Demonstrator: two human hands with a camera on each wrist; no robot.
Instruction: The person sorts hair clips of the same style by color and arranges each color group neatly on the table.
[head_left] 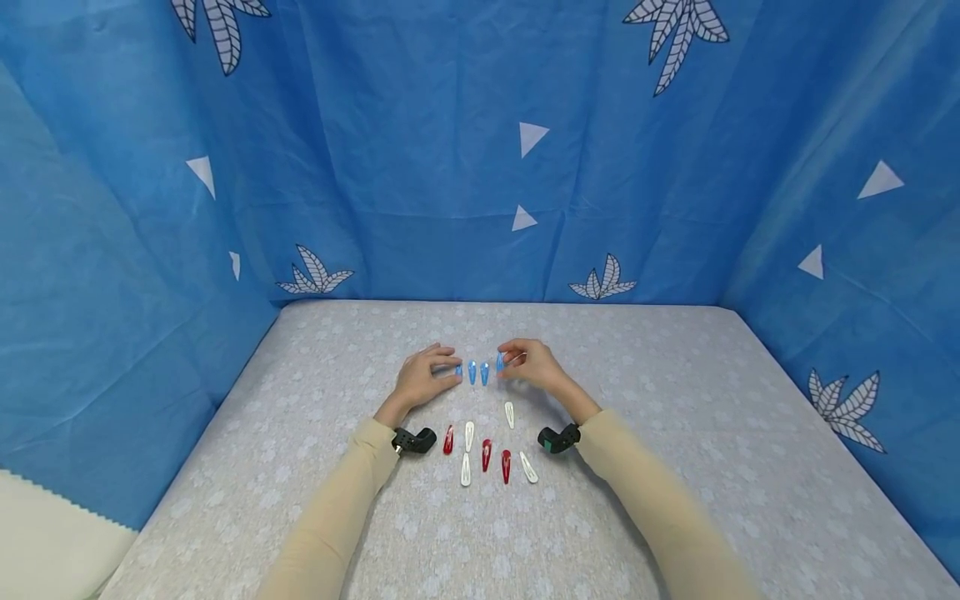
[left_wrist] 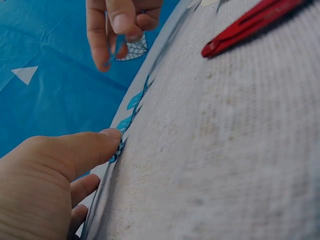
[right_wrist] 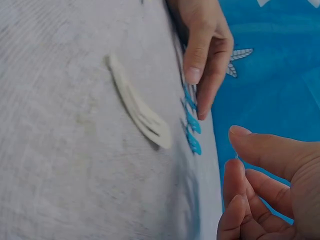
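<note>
My left hand is at the left end of a short row of blue snap hair clips. Its thumb and forefinger pinch the leftmost blue hair clip by its ends, low at the tabletop. Two more blue clips, one and another, lie side by side between the hands. My right hand holds a fourth blue hair clip upright between thumb and fingertips, raised over the table. In the right wrist view the thumb and fingers of the right hand largely hide that clip.
Nearer the body lie several red and white snap clips, among them a red clip and a white clip. A lone white clip lies below the right hand. Blue curtain surrounds the pale patterned tabletop at back and sides.
</note>
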